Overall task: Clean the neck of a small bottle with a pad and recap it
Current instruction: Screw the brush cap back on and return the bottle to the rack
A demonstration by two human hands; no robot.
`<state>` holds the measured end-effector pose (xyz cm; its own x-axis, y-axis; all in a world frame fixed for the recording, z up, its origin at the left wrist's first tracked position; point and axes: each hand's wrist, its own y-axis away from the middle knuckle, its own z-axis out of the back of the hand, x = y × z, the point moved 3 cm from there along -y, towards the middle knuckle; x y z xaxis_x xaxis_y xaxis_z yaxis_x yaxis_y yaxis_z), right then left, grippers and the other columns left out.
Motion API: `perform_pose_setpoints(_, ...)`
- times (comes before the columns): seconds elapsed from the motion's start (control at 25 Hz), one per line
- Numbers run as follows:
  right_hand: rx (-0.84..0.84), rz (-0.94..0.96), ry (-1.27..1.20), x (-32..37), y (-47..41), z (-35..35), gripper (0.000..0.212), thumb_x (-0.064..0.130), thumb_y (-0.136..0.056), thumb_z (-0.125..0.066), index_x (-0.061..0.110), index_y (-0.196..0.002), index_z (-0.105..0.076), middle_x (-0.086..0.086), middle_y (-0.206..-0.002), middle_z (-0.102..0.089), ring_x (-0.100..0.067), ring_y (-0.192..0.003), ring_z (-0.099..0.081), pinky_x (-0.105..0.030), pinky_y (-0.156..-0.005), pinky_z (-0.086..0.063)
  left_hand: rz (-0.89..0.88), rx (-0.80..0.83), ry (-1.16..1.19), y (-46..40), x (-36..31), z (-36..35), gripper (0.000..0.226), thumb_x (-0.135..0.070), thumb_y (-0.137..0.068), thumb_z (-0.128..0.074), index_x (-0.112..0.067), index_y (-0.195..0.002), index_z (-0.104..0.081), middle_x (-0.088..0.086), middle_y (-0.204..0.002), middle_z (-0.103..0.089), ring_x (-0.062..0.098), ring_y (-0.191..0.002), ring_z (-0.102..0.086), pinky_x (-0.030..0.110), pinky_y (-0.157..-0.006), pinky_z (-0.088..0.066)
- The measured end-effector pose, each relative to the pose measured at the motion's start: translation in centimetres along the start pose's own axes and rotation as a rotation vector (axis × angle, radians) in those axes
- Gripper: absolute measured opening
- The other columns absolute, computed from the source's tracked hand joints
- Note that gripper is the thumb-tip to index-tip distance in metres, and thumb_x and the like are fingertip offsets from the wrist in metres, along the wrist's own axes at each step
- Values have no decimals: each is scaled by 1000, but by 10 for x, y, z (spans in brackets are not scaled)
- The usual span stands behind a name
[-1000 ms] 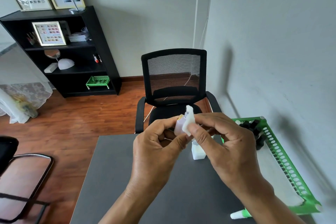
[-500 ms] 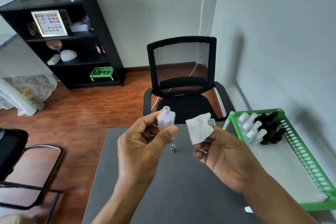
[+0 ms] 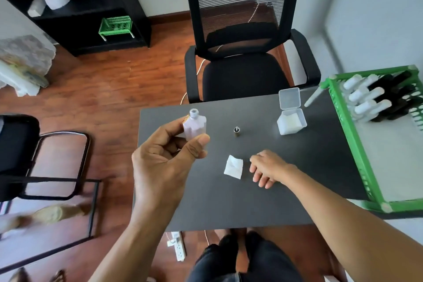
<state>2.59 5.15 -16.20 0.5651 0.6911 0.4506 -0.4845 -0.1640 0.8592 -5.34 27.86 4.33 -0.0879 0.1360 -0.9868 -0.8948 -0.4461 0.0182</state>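
My left hand holds a small pale pink bottle upright above the table's left edge, its neck uncapped. The white pad lies flat on the dark grey table. Just right of the pad, my right hand hovers low over the table with fingers spread and nothing in it. The bottle's cap with its brush stands on the table beyond the pad.
A clear pad box with its lid up sits at the far right of the table. A green tray with several white and black bottles stands at the right edge. A black office chair faces the table's far side.
My right hand has lowered and let go of the pad, which now lies on the table. The view has tilted down. My left hand still holds the bottle.
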Motion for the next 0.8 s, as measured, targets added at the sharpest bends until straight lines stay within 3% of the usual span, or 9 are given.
perform_pose_setpoints(0.12, -378, 136, 271, -7, -7, 20, 35, 26, -98, -43, 2, -77, -56, -14, -72, -71, -37, -67, -68, -39, -58, -54, 5, 2, -14, -6, 8, 7, 33, -28, -80, -89, -30, -112, -81, -8, -80, -83, 12, -66, -79, 25, -72, -65)
perform_pose_setpoints(0.2, -516, 254, 299, -10, -9, 26, 33, 31, -100, -54, 12, -73, -55, -4, -69, -64, -35, -72, -61, -38, -61, -47, 25, 7, 1, -9, 13, 11, 34, -31, -78, -89, -29, -112, -81, -8, -80, -82, 12, -67, -80, 21, -71, -64)
perform_pose_setpoints(0.28, -507, 328, 154, -2, -7, 18, 13, 29, -93, -72, 20, -102, -70, 1, -91, -70, -26, -78, -63, -32, -75, -50, 45, 30, 27, -12, 18, 14, 36, -33, -76, -89, -29, -111, -81, -6, -81, -82, 14, -69, -80, 21, -72, -63)
perform_pose_setpoints(0.36, -476, 364, 23, 10, -17, 5, 48, 27, -86, -82, 20, -130, -66, -1, -113, -67, -26, -82, -69, -27, -85, -50, 56, 51, 46, -15, 22, 16, 38, -34, -75, -90, -30, -112, -81, -4, -83, -83, 18, -72, -80, 24, -75, -64)
perform_pose_setpoints(0.44, -527, 408, -37, 25, -28, -6, 61, 26, -82, -86, 20, -138, -64, -1, -117, -65, -27, -80, -71, -25, -85, -49, 55, 69, 41, -17, 25, 19, 39, -34, -75, -90, -30, -113, -81, -3, -85, -83, 21, -75, -81, 27, -77, -64)
perform_pose_setpoints(0.52, -590, 461, -36, 36, -39, -12, 57, 24, -81, -88, 21, -134, -68, -3, -112, -65, -23, -75, -65, -28, -87, -52, 55, 87, 38, -17, 26, 21, 39, -34, -75, -90, -30, -113, -81, -2, -86, -83, 22, -75, -81, 26, -76, -64)
perform_pose_setpoints(0.64, -670, 467, 6, 46, -45, -11, 28, 23, -86, -83, 18, -113, -80, -7, -102, -69, -16, -76, -61, -37, -91, -56, 52, 105, 42, -15, 25, 25, 38, -29, -75, -91, -31, -111, -81, -2, -85, -83, 19, -74, -81, 22, -74, -63)
perform_pose_setpoints(0.8, -638, 512, 3, 63, 5, -3, 15, 25, -93, -75, 11, -99, -78, -7, -90, -77, -17, -68, -68, -33, -79, -56, 51, 108, 66, -4, 18, 30, 36, -19, -74, -92, -38, -104, -82, -6, -83, -83, 12, -72, -80, 16, -70, -60)
